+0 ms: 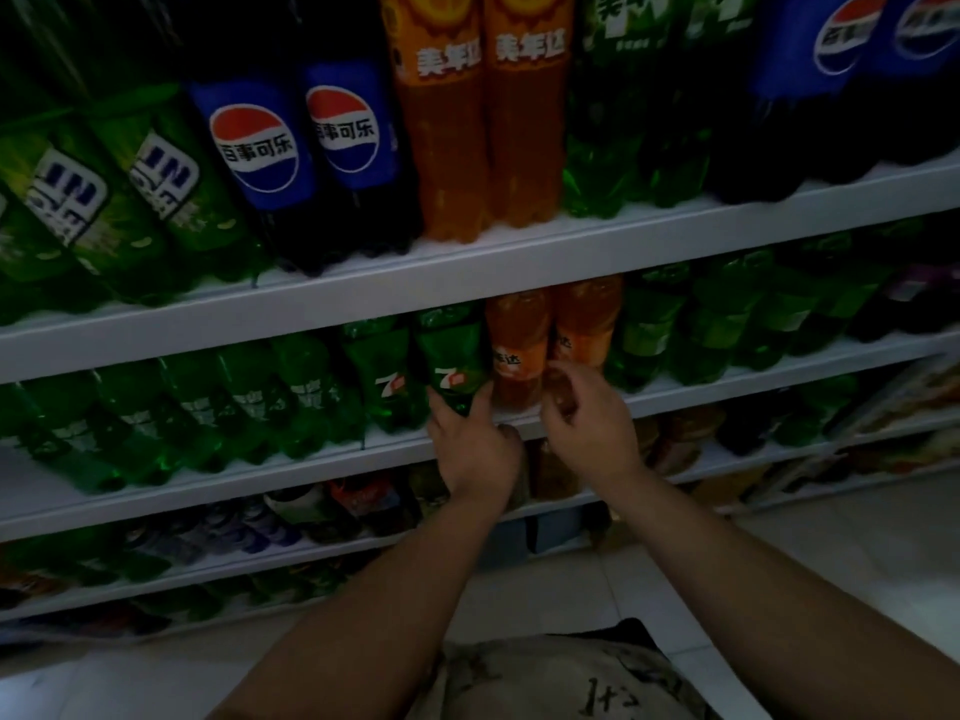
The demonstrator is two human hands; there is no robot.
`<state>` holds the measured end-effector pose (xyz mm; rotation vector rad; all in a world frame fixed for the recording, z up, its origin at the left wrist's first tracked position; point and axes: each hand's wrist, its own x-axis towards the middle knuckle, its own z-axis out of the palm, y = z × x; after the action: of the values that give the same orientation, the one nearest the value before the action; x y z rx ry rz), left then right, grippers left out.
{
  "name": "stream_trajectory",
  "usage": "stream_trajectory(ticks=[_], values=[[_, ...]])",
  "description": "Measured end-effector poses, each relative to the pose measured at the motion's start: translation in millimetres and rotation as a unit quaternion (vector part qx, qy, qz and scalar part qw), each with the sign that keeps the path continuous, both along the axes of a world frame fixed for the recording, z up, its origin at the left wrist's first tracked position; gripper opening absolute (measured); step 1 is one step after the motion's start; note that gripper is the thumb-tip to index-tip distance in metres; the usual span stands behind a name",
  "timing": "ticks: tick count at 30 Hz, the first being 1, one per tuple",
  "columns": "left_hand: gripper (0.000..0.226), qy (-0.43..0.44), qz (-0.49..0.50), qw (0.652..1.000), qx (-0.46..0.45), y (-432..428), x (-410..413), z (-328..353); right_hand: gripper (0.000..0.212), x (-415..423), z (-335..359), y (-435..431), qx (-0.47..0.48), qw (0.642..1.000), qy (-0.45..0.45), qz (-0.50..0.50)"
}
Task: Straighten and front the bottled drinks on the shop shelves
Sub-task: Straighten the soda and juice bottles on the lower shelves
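At the edge of the middle shelf (234,483), the left hand (475,454) grips the base of a green 7-Up bottle (454,356) between thumb and fingers; the right hand (587,423) curls against the orange bottles (519,324) beside it, hold unclear; Pepsi bottles (260,148) stand above

The green bottle (457,371) and orange bottle (587,319) were logged as glossy clear plastic, film-labelled. The shelf edge (311,298) was noted smooth, white, matt; floor tiles (831,537) glossy; garment (545,678) printed cloth.

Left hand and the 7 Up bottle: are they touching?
Touching. The head view shows the left hand gripping the 7 Up bottle near its base, thumb and fingers on either side.
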<state>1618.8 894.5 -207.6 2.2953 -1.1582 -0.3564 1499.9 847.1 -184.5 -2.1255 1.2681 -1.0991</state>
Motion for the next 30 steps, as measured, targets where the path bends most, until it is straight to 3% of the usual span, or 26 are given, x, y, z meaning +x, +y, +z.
stream_trajectory(ticks=[5,15,19,23,26,30], values=[[0.074,-0.079,0.0,0.996,0.039,-7,-6,-21,0.044,-4,0,-21,0.058,0.998,-0.004,-0.016],[0.075,-0.097,0.049,0.994,0.034,-18,-11,-32,0.087,51,28,-24,-0.006,0.99,-0.009,-0.143],[0.078,-0.092,0.044,0.994,0.034,-17,-9,-32,0.082,59,38,-27,-0.094,0.984,0.002,-0.152],[0.078,-0.077,0.02,0.996,0.039,-16,-8,-28,0.077,66,55,-44,-0.021,0.988,0.044,-0.15],[0.08,-0.058,-0.013,0.997,0.057,-13,0,-22,0.058,64,62,-51,-0.001,0.988,0.05,-0.144],[0.082,-0.034,-0.08,0.994,0.061,-5,15,-17,0.047,49,64,-60,0.05,0.997,0.024,-0.058]])
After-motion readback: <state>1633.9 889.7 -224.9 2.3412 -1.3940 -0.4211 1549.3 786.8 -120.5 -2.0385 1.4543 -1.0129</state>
